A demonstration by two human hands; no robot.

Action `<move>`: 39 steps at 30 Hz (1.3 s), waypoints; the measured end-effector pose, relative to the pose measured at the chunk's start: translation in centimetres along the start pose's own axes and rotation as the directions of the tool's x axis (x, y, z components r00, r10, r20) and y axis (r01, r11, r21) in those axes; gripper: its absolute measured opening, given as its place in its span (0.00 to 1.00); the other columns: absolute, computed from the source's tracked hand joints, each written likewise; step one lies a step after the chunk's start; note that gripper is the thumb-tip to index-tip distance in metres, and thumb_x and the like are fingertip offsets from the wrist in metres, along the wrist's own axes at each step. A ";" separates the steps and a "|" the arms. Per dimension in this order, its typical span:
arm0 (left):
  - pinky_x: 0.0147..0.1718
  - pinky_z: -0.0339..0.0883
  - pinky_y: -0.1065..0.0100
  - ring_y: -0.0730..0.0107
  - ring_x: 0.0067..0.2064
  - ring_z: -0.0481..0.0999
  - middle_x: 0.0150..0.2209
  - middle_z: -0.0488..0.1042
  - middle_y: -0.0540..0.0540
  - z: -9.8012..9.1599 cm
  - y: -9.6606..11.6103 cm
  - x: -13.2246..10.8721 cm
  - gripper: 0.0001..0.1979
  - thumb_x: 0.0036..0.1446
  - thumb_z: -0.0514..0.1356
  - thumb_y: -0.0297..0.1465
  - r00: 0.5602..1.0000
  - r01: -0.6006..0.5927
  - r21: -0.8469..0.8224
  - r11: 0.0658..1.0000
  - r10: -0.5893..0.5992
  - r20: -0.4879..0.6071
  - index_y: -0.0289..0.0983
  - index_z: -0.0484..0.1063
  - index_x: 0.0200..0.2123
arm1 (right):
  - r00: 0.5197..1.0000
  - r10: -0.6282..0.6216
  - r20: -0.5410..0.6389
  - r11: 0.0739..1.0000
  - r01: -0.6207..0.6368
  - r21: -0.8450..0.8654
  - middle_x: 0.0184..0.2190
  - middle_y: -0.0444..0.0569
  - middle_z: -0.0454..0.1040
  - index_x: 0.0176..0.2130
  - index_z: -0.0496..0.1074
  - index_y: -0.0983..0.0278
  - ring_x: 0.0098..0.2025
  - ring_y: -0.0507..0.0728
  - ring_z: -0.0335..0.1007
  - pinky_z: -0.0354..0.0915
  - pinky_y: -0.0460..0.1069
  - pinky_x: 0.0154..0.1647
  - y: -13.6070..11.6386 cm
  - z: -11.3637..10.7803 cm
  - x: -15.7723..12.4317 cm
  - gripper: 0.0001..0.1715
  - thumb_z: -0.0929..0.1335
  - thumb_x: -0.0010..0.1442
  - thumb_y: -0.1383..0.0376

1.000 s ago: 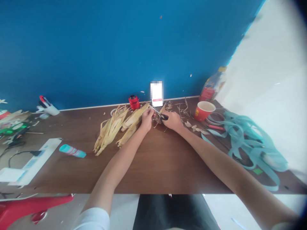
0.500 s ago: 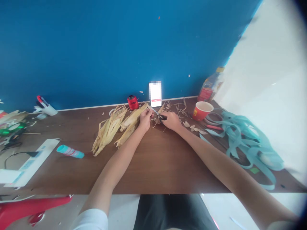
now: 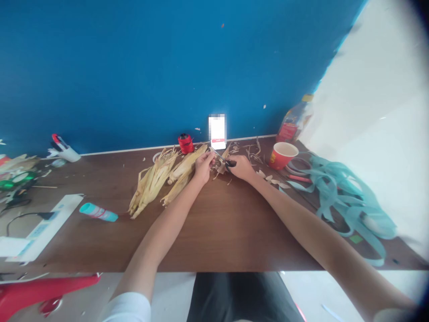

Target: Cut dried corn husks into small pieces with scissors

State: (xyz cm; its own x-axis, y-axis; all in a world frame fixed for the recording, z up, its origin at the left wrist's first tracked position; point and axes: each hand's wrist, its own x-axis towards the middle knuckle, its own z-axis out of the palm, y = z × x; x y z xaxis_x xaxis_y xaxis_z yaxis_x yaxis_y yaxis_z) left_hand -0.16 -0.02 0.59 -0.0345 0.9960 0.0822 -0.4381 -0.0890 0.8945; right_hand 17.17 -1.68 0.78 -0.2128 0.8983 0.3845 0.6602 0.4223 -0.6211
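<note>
My right hand point(image 3: 241, 168) is shut around the black handles of a pair of scissors point(image 3: 221, 158), whose steel blades point left toward my left hand point(image 3: 203, 166). My left hand pinches a torn piece of dry corn husk point(image 3: 220, 166) just beyond the blades. Whether the blades are cutting it is hidden. To the left of that hand lie two bunches of pale yellow dried corn husks point(image 3: 152, 185) point(image 3: 182, 172), the nearer bunch almost touching my left wrist. Husk scraps point(image 3: 251, 152) are scattered on the brown tabletop point(image 3: 221, 223).
A phone point(image 3: 217, 132) stands against the blue wall behind a red thread spool point(image 3: 186, 144). On the right are a red paper cup point(image 3: 283, 155), a plastic bottle point(image 3: 295, 120) and tangled teal strips point(image 3: 345, 197). A power strip point(image 3: 43, 221) and a teal tube point(image 3: 98, 212) lie at left.
The whole view has shifted slightly, with the table sitting a little further left. My hands stay close together on the scissors and husk, with no clear change in grip.
</note>
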 end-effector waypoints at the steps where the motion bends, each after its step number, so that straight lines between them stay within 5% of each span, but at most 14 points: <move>1: 0.27 0.62 0.75 0.81 0.26 0.66 0.28 0.73 0.50 0.0 0.0 0.0 0.15 0.42 0.72 0.37 1.000 0.002 -0.002 1.000 -0.002 0.003 0.34 0.74 0.28 | 1.000 0.001 -0.004 1.000 -0.001 0.012 0.34 0.45 0.81 0.40 0.81 0.59 0.36 0.56 0.74 0.63 0.46 0.34 0.1 0.1 0.0 0.16 0.69 0.50 0.66; 23: 0.24 0.55 0.75 0.82 0.23 0.63 0.23 0.69 0.52 -0.1 0.0 0.1 0.10 0.45 0.68 0.32 0.999 0.032 0.039 0.999 -0.033 0.030 0.33 0.70 0.24 | 0.998 -0.040 0.041 0.993 0.044 -0.107 0.34 0.47 0.81 0.38 0.82 0.58 0.35 0.57 0.74 0.61 0.47 0.33 0.5 -0.6 0.4 0.16 0.69 0.50 0.68; 39: 0.21 0.52 0.76 0.82 0.22 0.60 0.21 0.61 0.53 0.1 0.1 0.2 0.09 0.45 0.61 0.27 1.000 0.021 -0.017 1.000 -0.021 0.013 0.35 0.62 0.20 | 0.997 -0.044 0.058 0.998 0.042 0.043 0.29 0.46 0.79 0.36 0.82 0.60 0.30 0.54 0.70 0.60 0.46 0.31 0.3 -0.1 0.3 0.13 0.70 0.48 0.67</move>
State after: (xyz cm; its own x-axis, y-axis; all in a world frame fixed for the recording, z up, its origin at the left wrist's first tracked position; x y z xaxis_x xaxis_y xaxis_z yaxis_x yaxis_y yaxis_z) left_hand -0.10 0.18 0.75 -0.0141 0.9975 0.0690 -0.4535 -0.0678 0.8887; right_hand 17.40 -1.36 0.81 -0.2830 0.8843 0.3714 0.6191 0.4642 -0.6334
